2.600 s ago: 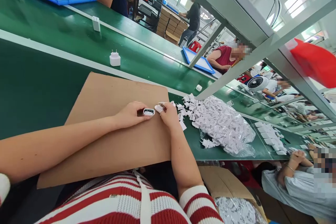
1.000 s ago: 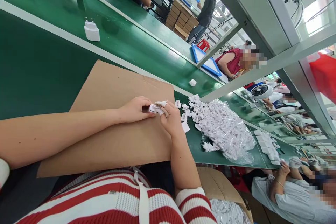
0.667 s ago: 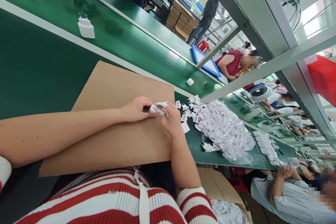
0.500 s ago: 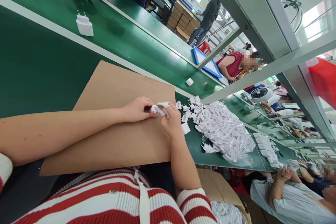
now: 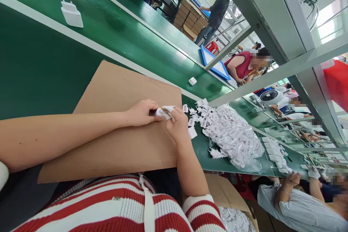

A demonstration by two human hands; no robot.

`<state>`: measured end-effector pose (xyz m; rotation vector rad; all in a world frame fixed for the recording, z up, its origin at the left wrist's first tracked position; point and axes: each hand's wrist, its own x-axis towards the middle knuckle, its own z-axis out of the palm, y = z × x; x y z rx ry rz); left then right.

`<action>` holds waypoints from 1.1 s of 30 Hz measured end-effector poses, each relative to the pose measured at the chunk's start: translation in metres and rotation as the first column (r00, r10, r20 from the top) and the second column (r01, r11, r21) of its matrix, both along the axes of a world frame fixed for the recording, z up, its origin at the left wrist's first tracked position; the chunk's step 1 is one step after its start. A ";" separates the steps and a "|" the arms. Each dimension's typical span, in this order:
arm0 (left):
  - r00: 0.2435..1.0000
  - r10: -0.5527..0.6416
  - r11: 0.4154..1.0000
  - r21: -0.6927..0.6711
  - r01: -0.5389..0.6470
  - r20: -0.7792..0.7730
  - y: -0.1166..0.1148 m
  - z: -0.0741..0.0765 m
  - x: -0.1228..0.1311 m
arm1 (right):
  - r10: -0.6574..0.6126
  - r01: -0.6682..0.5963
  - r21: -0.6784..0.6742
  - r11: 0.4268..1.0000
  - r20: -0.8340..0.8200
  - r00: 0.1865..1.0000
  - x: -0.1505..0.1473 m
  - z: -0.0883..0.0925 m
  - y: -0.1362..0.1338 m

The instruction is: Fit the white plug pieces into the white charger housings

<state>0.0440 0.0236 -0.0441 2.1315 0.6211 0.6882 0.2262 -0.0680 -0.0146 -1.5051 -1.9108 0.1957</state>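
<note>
My left hand [image 5: 141,113] is closed on a white plug charger [image 5: 159,112], its fingers covering most of it, above a brown cardboard sheet [image 5: 122,145]. My right hand [image 5: 177,122] pinches a crumpled white cloth [image 5: 169,108] with brownish marks and presses it against the charger. Just right of that hand, small white plug pieces [image 5: 192,119] and a white block [image 5: 192,132] lie on the green table. Beyond them a clear plastic bag [image 5: 239,137] spills many more plug pieces.
A white charger with two pins [image 5: 72,14] and a smaller white one [image 5: 193,81] sit on the green conveyor belt [image 5: 130,49]. A metal frame [image 5: 261,21] crosses the upper right. Below the table edge stands an open carton [image 5: 228,195]. Co-workers sit along the line.
Both chargers on the belt have shifted left and up in view. A co-worker's hand at the top left has gone out of sight. My hands have hardly moved.
</note>
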 end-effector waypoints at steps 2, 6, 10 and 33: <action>1.000 0.000 1.000 0.002 0.000 -0.002 0.000 -0.001 0.000 | -0.040 0.042 -0.027 0.999 0.092 0.995 -0.001 0.004 0.000; 1.000 -0.002 1.000 -0.006 0.002 -0.009 0.003 -0.005 0.001 | -0.050 0.068 -0.094 0.993 0.179 0.983 -0.003 0.016 0.003; 1.000 -0.002 1.000 -0.023 0.001 -0.024 0.006 -0.005 0.000 | -0.077 0.091 -0.107 0.990 0.125 0.989 -0.005 0.016 0.005; 0.648 0.609 0.792 0.308 -0.527 -0.459 0.204 0.071 -0.009 | -0.357 0.360 -0.193 0.913 0.052 0.933 0.033 0.001 0.040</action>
